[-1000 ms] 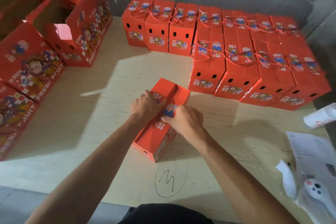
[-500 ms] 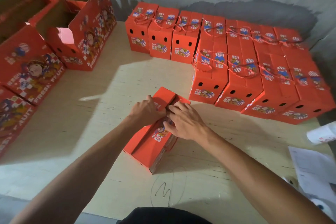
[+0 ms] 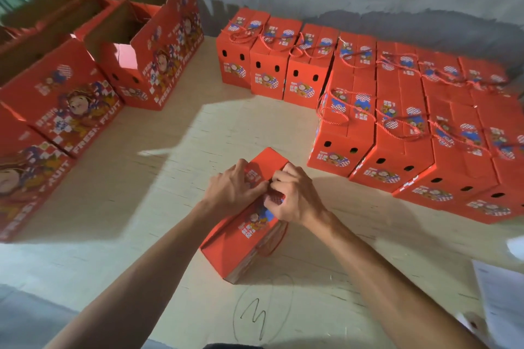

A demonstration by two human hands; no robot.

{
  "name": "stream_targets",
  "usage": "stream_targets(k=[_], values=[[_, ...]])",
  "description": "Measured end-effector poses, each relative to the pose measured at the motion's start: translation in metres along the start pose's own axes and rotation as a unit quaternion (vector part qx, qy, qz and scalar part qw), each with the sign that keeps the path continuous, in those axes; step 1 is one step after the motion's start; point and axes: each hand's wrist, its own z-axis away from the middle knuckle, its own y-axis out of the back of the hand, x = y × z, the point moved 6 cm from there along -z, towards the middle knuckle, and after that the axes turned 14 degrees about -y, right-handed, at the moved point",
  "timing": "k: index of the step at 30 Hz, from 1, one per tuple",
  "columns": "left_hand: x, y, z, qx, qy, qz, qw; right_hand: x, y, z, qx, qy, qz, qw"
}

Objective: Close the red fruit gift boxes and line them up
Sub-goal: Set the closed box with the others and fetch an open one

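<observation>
While both hands work at its top seam, the red gift box stands on the pale desk near the front edge. The left hand lies on the top flap with its fingers bent against it; the right hand has its fingers curled, pinching the flap edges (handle cord not clearly seen). Closed boxes stand in rows behind, to the right.

open boxes: "FRESH FRUIT" (down the edge) | table: pencilled "3"
</observation>
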Motion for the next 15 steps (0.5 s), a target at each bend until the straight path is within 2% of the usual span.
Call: stream_targets(k=[3, 6, 9, 11, 15], values=[[-0.003, -0.002, -0.005, -0.046, -0.021, 0.012, 0.999, 0.005, -0.004, 0.001, -0.112, 0.014, 0.083, 0.99], [-0.002, -0.003, -0.005, -0.066, -0.044, 0.018, 0.997, 0.011, -0.007, -0.002, -0.273, 0.017, 0.167, 0.947], [-0.005, -0.002, -0.005, -0.071, -0.043, 0.035, 0.996, 0.011, -0.01, -0.014, -0.391, -0.009, 0.179, 0.903], [-0.005, 0.001, -0.005, -0.071, -0.041, 0.058, 0.995, 0.009, -0.012, -0.021, -0.414, -0.022, 0.178, 0.892], [-0.001, 0.007, -0.001, -0.068, -0.053, 0.097, 0.991, 0.01, -0.012, -0.018, -0.387, -0.017, 0.154, 0.909]])
